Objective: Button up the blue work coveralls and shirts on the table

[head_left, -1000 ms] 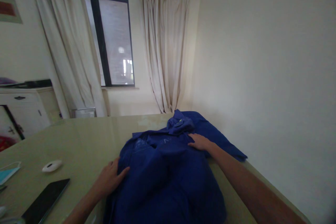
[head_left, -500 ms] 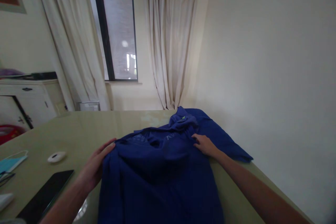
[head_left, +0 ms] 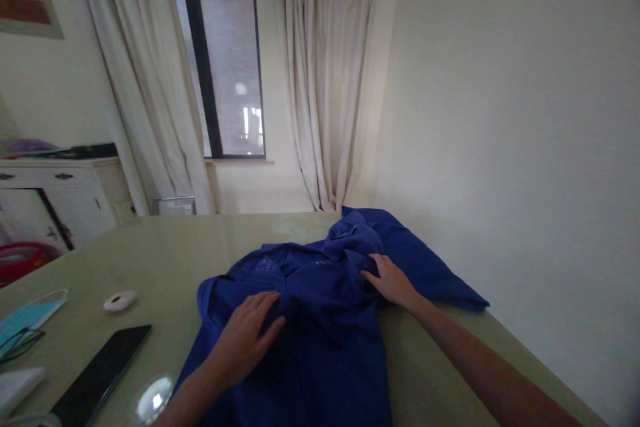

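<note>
A dark blue garment that looks like a collared shirt (head_left: 320,320) lies rumpled across the table in front of me. My left hand (head_left: 250,330) is over its left part, thumb apart from the fingers, with no fold between them. On the upper right of the shirt, below the bunched collar-like cloth, my right hand (head_left: 393,280) has its fingers curled on the fabric. More blue cloth (head_left: 420,253) spreads beyond that hand toward the wall; I cannot tell whether it is a sleeve or a separate piece.
On the table (head_left: 165,253), left of the shirt, are a black phone (head_left: 103,373), a small white case (head_left: 120,301), a light-blue face mask (head_left: 30,320) and a shiny round object (head_left: 154,400). A wall (head_left: 525,180) borders the right table edge.
My left hand has left the shirt's upper left edge and moved right and down over the cloth. That edge has sunk and the fabric is more rumpled. My right hand stays nearly in place.
</note>
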`<state>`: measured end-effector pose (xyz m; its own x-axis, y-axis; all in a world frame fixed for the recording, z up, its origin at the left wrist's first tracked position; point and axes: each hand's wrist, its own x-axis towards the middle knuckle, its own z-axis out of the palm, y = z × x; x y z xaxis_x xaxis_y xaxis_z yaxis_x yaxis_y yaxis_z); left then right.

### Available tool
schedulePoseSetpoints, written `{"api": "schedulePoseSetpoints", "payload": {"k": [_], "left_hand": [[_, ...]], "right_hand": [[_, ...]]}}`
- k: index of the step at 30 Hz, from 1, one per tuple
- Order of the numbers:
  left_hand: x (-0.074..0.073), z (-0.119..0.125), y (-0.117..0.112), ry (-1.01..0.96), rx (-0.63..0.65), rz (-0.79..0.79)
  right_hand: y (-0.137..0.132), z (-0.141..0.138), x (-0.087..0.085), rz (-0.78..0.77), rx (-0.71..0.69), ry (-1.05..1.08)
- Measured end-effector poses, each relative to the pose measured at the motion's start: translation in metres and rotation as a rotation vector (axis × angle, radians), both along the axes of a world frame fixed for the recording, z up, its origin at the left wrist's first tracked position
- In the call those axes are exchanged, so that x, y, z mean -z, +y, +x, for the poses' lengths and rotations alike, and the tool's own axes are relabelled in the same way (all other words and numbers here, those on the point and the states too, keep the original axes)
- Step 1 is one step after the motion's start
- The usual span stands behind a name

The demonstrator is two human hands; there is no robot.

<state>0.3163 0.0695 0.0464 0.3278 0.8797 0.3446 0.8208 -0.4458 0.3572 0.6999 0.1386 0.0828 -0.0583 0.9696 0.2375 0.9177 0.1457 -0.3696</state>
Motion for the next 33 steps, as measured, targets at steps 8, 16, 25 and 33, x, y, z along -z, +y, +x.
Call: {"api": "schedulePoseSetpoints", "payload": {"k": [8,16,25,33], "left_hand": [[0.038,0.015,0.015,0.238,0.004,-0.208],[0.006,-0.005,0.039,0.117,-0.251,-0.026],[0.002,0.053,-0.028,0.132,0.161,-0.259],[-0.001,0.059,-0.05,0.208,0.183,-0.372]], "right_hand": [[0.023,0.02,0.021,-0.202,-0.243,0.023],[-0.003,0.015,0.017,0.052,-0.267,-0.259],[0.001,-0.015,0.006,0.023,-0.232,-0.349],[-0.035,-0.036,0.007,0.004,-0.564,-0.27]]}}
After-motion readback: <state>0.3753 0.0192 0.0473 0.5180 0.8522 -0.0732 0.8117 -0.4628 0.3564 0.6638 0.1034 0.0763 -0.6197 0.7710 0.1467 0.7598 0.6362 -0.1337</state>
